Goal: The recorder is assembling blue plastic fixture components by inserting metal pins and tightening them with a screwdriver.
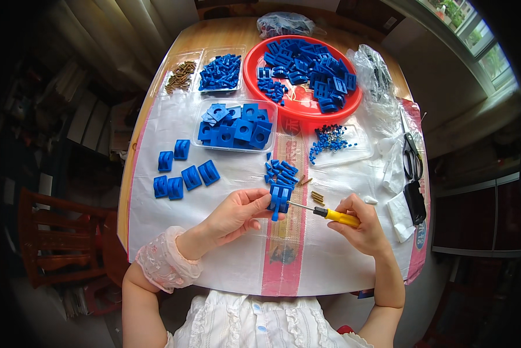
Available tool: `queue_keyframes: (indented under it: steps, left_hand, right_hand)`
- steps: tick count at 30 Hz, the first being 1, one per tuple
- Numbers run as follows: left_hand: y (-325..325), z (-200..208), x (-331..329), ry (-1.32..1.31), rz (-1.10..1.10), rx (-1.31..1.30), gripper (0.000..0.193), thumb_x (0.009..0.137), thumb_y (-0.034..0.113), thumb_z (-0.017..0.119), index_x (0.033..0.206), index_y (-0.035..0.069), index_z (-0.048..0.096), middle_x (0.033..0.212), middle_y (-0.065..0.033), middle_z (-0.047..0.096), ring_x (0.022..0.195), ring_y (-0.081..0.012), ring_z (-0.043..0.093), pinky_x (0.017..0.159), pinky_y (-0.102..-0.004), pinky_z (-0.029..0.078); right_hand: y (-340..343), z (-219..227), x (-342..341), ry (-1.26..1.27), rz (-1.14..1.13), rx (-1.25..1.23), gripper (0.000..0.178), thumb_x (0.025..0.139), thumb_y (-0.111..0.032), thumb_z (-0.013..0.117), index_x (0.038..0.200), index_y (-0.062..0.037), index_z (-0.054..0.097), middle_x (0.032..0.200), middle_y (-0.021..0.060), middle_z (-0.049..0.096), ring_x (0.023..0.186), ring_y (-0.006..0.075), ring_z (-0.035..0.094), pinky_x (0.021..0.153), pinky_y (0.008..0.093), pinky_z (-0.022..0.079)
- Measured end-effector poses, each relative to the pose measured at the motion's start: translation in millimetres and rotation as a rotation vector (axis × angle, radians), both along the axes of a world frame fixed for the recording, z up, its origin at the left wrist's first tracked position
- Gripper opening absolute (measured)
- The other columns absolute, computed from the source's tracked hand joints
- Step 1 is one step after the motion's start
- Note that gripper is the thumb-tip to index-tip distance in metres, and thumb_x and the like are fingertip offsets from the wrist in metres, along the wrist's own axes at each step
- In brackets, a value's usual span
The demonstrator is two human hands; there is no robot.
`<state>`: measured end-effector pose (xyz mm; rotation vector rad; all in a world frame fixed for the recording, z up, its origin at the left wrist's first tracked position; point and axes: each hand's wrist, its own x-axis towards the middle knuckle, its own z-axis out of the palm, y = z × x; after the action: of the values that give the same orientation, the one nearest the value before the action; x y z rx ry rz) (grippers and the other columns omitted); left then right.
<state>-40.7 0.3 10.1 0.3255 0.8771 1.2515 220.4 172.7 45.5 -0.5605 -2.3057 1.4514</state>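
Between the thumb and fingers of my left hand (237, 216) is a blue plastic block (280, 197), held up above the table. My right hand (362, 223) is closed round the yellow handle of a screwdriver (340, 217), whose metal shaft points left. Its tip meets the right side of the block; exactly where it sits there is too small to tell. Just beyond the block lies a small pile of blue wedge-like pieces (282, 172). Several brass-coloured pins (318, 198) rest near the screwdriver shaft.
Several blue blocks (192, 177) lie at the left. Farther back stand a clear box of square blue plates (237, 148), a box of blue pieces (220, 88), brass pins (181, 76) and a red basin (250, 87). Black-handled scissors (411, 156) lie right, near small parts (330, 141).
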Motion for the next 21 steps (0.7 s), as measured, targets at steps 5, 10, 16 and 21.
queue_keyframes:
  steps: [5, 10, 16, 21]
  left_hand:
    - [0, -2, 0, 0.012, -0.01, 0.008, 0.031, 0.107, 0.024, 0.059, 0.13, 0.004, 0.063, 0.121, -0.009, 0.073, 0.111, -0.0168, 0.073, 0.058, -0.0154, 0.055]
    - [0, 0, 0, 0.009, 0.004, -0.006, 0.03, 0.107, 0.024, 0.059, 0.13, 0.004, 0.063, 0.121, -0.0085, 0.073, 0.111, -0.0168, 0.073, 0.057, -0.0153, 0.054]
    - [0, 1, 0, 0.011, 0.01, -0.014, 0.03, 0.107, 0.024, 0.059, 0.13, 0.005, 0.063, 0.121, -0.0083, 0.073, 0.111, -0.0163, 0.072, 0.057, -0.0151, 0.054]
    - [-2, 0, 1, 0.014, 0.006, 0.001, 0.03, 0.107, 0.024, 0.059, 0.13, 0.005, 0.063, 0.12, -0.0082, 0.074, 0.11, -0.0158, 0.073, 0.057, -0.0153, 0.054]
  right_hand:
    - [9, 4, -3, -0.007, 0.06, 0.275, 0.025, 0.084, -0.006, 0.083, 0.102, 0.0006, 0.067, 0.079, 0.0101, 0.065, 0.068, 0.0208, 0.065, 0.061, 0.0315, 0.048]
    - [7, 5, -3, -0.066, 0.093, 0.355, 0.028, 0.089, -0.009, 0.078, 0.113, -0.0012, 0.068, 0.081, 0.0105, 0.067, 0.067, 0.0247, 0.064, 0.06, 0.0337, 0.048]
    - [3, -4, 2, -0.06, 0.107, 0.302, 0.034, 0.09, -0.01, 0.078, 0.118, -0.0037, 0.059, 0.081, 0.0109, 0.066, 0.066, 0.0275, 0.067, 0.061, 0.0335, 0.052]
    - [0, 9, -2, -0.063, 0.126, 0.235, 0.034, 0.084, -0.005, 0.082, 0.106, -0.003, 0.056, 0.089, 0.0126, 0.066, 0.067, 0.0279, 0.067, 0.061, 0.0335, 0.052]
